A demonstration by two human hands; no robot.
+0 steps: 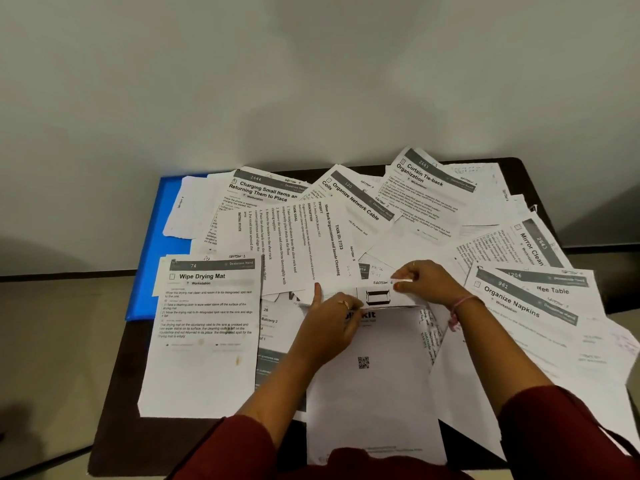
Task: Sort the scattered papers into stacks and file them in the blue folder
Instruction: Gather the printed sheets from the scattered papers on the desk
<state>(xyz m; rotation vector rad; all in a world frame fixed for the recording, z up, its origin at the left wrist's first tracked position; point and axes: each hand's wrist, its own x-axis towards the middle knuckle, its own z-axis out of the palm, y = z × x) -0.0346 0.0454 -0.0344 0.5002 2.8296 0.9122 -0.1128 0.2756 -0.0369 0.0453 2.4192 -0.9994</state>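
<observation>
We see a dark table (114,393) against a white wall (311,81), covered in scattered papers (346,220). The blue folder (152,251) lies at the far left, mostly buried under sheets. The "Wipe Drying Mat" sheet (204,327) sits near left, partly over the folder. The left hand (332,327) grips the folded top edge of the QR-code sheet (370,386) at center, index finger extended flat. The right hand (429,282) pinches the same fold's far edge between fingertips. A pink bracelet (460,306) is on the right wrist; red sleeves (554,431) are on both arms.
</observation>
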